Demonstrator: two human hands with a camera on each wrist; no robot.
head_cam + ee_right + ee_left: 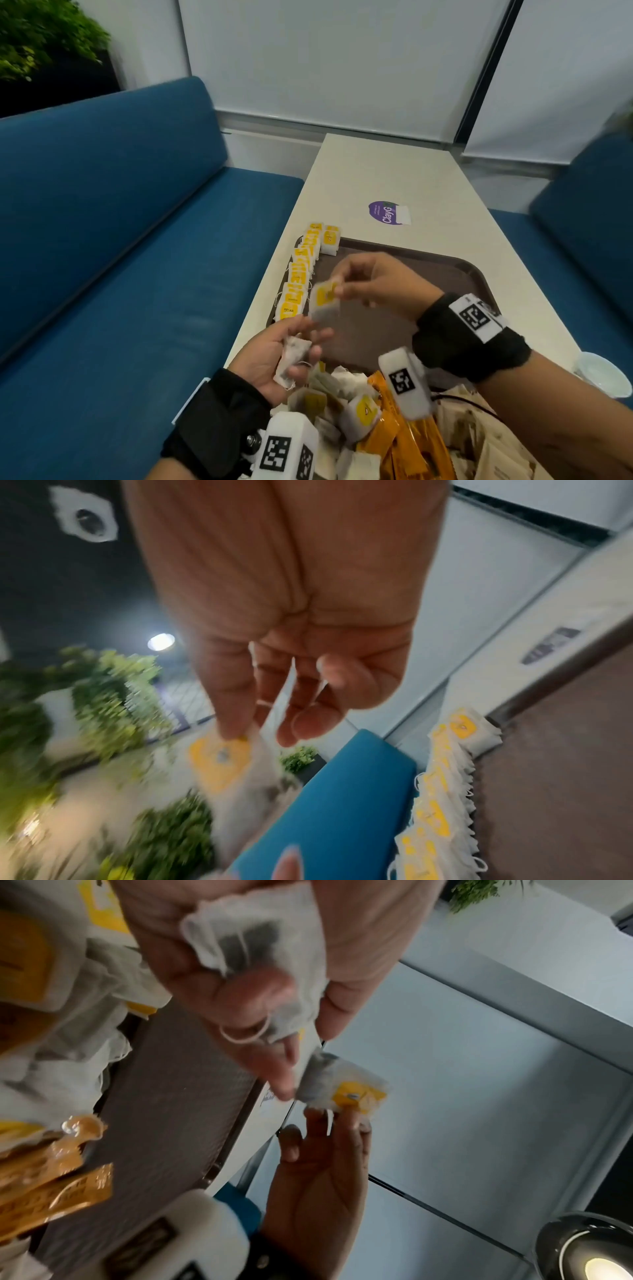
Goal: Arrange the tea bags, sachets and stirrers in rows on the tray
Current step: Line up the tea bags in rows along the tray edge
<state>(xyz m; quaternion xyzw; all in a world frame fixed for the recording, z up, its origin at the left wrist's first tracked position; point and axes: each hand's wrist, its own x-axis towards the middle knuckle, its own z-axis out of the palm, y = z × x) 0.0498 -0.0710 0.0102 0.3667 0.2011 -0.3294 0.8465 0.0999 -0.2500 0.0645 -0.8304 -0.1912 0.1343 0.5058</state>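
right hand [373, 284] pinches yellow-tagged tea bag [323, 301] above brown tray [455, 270] | left hand [274, 356] curls round spare tea bags [291, 359] | likely light, limp, tearable; best taken by stiff tag | row [301, 274] on left rim; textured tray
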